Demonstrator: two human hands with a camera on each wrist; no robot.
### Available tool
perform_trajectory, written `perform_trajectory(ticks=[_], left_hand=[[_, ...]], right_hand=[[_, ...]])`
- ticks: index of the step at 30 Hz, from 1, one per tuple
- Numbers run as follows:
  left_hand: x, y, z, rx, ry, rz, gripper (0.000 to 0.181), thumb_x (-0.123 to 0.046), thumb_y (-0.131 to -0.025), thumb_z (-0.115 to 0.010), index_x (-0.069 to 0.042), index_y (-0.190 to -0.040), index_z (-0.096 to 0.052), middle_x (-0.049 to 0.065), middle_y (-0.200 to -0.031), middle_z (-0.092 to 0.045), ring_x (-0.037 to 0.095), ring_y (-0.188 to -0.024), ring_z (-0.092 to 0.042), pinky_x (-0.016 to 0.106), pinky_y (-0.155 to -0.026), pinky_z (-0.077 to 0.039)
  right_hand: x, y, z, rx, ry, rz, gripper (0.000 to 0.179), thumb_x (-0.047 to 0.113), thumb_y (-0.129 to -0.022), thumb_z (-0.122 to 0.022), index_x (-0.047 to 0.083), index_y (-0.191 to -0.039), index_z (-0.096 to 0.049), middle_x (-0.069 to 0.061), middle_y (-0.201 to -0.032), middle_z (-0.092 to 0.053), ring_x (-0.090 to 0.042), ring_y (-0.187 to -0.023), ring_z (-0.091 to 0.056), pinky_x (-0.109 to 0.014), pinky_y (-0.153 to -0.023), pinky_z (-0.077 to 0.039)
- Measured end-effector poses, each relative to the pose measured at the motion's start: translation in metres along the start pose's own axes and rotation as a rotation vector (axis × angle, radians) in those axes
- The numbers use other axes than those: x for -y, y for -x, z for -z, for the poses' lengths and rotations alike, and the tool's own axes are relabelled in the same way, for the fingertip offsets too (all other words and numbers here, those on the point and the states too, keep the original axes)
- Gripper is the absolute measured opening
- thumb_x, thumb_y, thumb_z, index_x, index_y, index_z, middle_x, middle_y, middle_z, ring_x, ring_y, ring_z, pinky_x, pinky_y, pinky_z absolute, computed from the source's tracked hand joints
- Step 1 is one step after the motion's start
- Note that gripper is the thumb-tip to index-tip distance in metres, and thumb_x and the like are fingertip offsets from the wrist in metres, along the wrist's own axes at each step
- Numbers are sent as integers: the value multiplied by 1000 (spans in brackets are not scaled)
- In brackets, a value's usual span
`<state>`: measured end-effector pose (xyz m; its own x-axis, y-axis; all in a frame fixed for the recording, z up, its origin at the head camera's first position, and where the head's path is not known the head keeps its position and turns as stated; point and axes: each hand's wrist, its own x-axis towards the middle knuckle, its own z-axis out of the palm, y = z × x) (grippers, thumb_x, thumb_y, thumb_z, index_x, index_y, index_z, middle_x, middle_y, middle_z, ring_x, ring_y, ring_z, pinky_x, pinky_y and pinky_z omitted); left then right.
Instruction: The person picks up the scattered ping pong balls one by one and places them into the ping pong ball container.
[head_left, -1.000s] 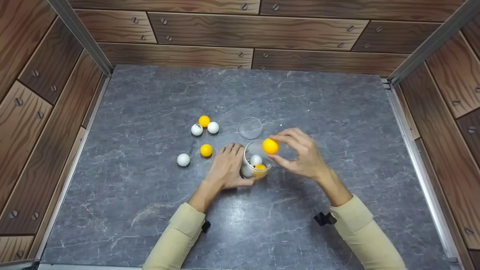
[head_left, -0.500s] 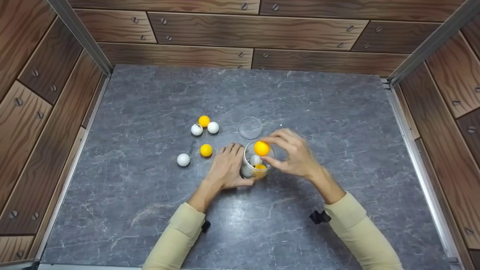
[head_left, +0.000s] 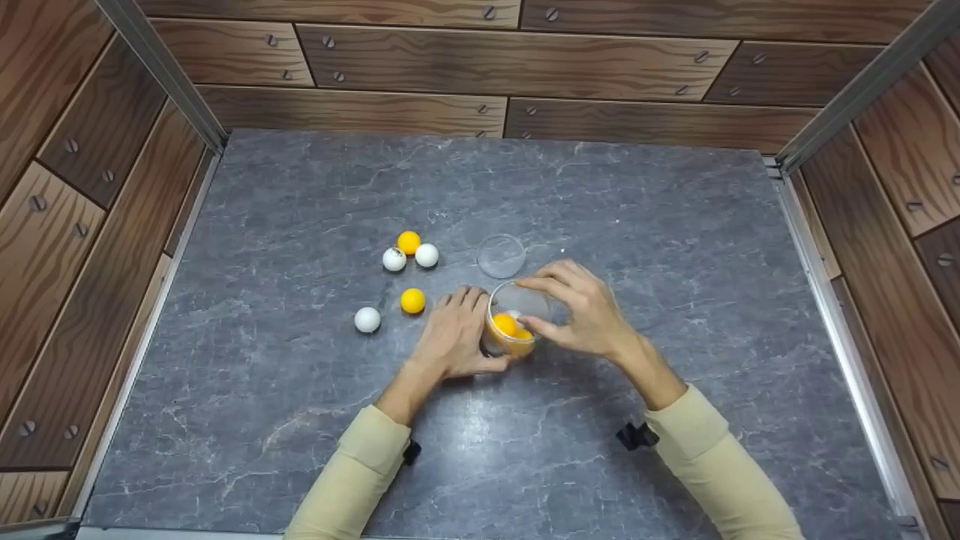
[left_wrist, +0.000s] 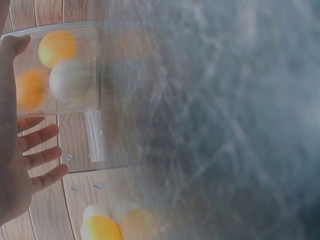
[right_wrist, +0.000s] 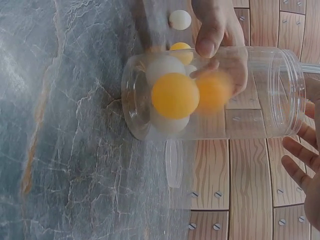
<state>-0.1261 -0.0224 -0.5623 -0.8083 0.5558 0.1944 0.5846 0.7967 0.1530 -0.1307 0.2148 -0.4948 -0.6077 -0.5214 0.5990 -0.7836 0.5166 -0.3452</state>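
Note:
A clear plastic jar (head_left: 528, 301) stands upright and lidless in front of me. My left hand (head_left: 454, 330) holds it from the left side, the thumb (right_wrist: 209, 40) against its wall in the right wrist view. Inside are white and orange ping-pong balls near the bottom. One orange ping-pong ball (right_wrist: 216, 92) is blurred in mid-drop just above the others. My right hand (head_left: 581, 311) is at the jar's mouth, thumb and fingers spread apart with nothing between them. In the right wrist view its fingers (right_wrist: 300, 155) are beside the threaded rim.
Left of the jar lie loose balls: a white ball (head_left: 367, 320), an orange ball (head_left: 412, 301), and a cluster of an orange ball (head_left: 409, 242) with two white ones (head_left: 427, 255). A clear round lid (head_left: 501, 256) lies behind the jar. Wood-patterned panels (head_left: 517, 64) enclose the grey marbled table (head_left: 300, 450).
My right hand has moved left over the jar's mouth and let go of the orange ping-pong ball, which is now inside the jar. My left hand has stayed in place.

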Motion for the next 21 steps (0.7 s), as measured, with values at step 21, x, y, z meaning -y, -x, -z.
perform_trajectory(ticks=[21], left_hand=[[0, 0, 0, -3, -14, -4, 101, -85, -73, -67, -6, -135, -54, 13, -129, -63, 31, -121, -62, 47, -100, -56]], right_hand=[[-6, 19, -2, 120, 26, -129, 95, 84, -90, -53, 8, -148, -58, -16, -133, -66, -33, -120, -64, -57, -102, -55]])
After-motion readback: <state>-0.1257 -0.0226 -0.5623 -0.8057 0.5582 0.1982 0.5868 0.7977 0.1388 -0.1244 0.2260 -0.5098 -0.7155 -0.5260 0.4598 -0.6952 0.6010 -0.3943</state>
